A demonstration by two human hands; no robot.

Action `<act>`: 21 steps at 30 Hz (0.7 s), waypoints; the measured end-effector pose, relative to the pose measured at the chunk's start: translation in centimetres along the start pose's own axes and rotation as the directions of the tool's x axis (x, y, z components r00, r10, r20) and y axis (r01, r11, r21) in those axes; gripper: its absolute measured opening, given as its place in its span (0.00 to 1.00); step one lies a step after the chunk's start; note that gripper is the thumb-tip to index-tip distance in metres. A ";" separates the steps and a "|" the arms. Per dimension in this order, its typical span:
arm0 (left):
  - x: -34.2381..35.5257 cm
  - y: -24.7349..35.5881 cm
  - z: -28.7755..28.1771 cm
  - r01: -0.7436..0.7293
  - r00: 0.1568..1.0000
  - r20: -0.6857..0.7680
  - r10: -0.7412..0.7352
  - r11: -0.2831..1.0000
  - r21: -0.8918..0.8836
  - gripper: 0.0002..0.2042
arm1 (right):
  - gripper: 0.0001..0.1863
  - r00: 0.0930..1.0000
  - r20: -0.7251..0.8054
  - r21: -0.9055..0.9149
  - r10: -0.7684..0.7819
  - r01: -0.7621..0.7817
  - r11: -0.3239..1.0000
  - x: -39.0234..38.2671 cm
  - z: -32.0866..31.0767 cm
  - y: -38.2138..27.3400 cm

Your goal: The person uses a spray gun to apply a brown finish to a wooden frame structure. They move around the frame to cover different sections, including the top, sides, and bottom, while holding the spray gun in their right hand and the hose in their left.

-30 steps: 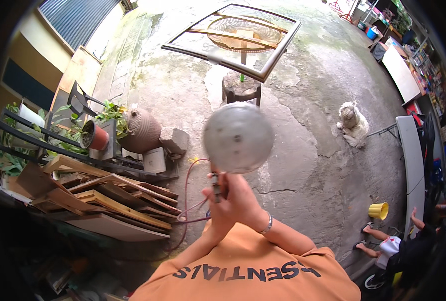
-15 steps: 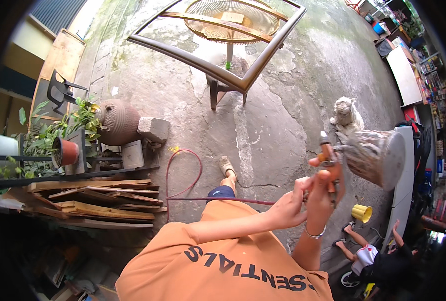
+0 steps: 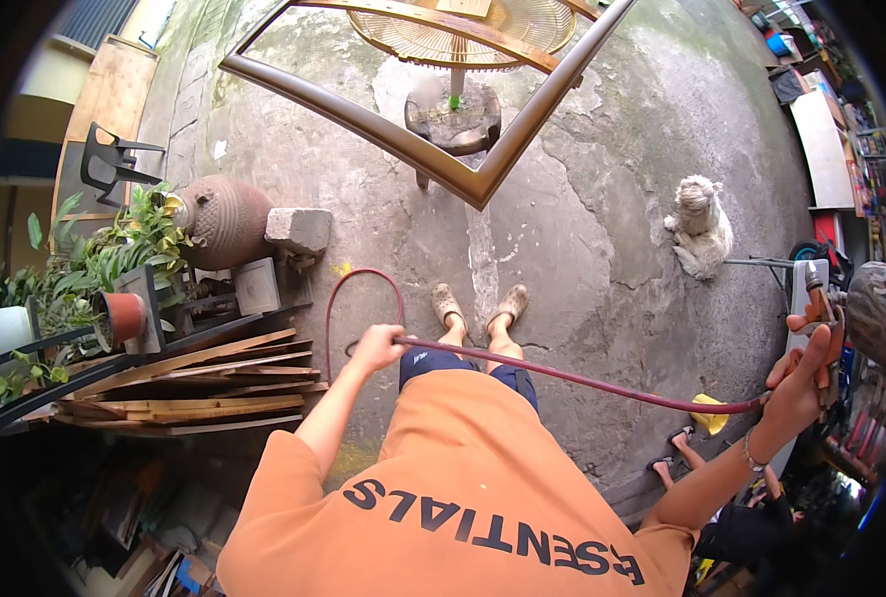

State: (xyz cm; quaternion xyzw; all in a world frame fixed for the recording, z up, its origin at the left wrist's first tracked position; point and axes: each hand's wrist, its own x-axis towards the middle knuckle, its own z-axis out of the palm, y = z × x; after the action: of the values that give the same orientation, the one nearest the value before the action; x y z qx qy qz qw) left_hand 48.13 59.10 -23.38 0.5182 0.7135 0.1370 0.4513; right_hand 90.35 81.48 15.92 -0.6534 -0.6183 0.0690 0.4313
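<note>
My right hand is stretched far out to the right, its fingers wrapped round an orange-bronze spray gun with a paint-smeared cup attached. A dark red hose runs from the gun across my front. Its other stretch is gripped by my left hand near my left thigh, and beyond that it loops on the ground. Ahead, a brown rectangular frame sits above a round fan guard, crossed by wooden strips. The far part of the frame is cut off by the picture's edge.
A dark stool stands beneath the frame. To the left are a large clay jar, a concrete block, potted plants and stacked planks. A whitish dog sits on the right, with a yellow bucket and another person's legs nearer.
My hands have parted: the left has left the gun's side and taken the hose at my left, while the right swung the spray gun rightward. Both my feet now show side by side.
</note>
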 end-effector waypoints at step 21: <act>-0.1 -0.3 -6.1 -0.115 0.692 -0.711 0.127 0.991 0.066 0.23 | 0.24 0.629 0.778 0.168 0.001 -0.209 0.963 -2.2 4.7 -6.7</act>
State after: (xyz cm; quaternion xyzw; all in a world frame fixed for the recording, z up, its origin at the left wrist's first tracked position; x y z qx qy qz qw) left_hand 43.18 60.59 -20.16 0.4740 0.7979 0.3506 0.1257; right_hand 81.87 80.92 16.38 -0.5385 -0.6903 0.4412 0.1974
